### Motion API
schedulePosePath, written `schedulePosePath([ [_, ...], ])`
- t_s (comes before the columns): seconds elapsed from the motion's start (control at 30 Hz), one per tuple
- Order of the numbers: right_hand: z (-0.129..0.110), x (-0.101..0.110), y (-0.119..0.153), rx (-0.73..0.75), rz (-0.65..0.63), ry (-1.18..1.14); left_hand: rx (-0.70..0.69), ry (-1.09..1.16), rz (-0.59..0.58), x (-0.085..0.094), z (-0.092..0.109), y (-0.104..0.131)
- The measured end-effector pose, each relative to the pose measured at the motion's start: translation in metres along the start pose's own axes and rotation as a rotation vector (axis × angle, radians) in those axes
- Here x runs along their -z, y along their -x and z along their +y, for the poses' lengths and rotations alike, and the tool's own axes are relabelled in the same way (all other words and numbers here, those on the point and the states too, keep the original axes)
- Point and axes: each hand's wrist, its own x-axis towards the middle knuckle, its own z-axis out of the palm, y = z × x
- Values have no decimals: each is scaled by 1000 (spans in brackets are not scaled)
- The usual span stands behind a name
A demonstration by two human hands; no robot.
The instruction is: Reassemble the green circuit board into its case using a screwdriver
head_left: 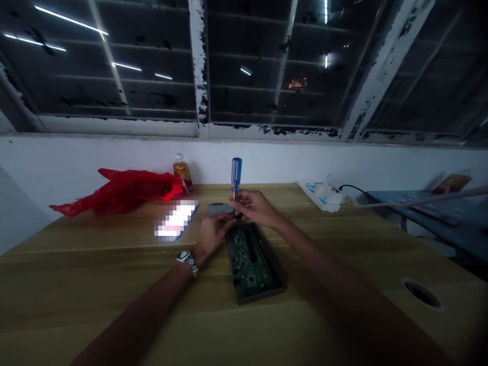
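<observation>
We pinch the shaft of an upright, blue-handled screwdriver point(237, 170) in our right hand point(253, 206), and our left hand point(213, 234), a watch point(186, 258) at its wrist, has its fingers near the shaft's lower end, by the far end of a dark casing point(263, 296) with a green circuit board point(249, 259). On our wooden table point(190, 330) a red plastic bag point(129, 188) lies beside a bottle point(182, 170), and a white power strip point(311, 193) sits to the right

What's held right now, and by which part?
The right hand holds the screwdriver by its metal shaft; whether the left hand holds anything cannot be told.
</observation>
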Motion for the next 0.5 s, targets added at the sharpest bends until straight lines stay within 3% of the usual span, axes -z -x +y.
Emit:
schedulePosePath([
  [0.1, -4, 6, 0, -17, -74, -31, -8, -22, -49, 3, 1, 0],
  [0.27, -5, 3, -1, 25, -1, 14, -21, 6, -126, 6, -1, -2],
  [0.5, 1, -7, 1, 67, 218, 88, 64, 24, 49, -4, 2, -1],
])
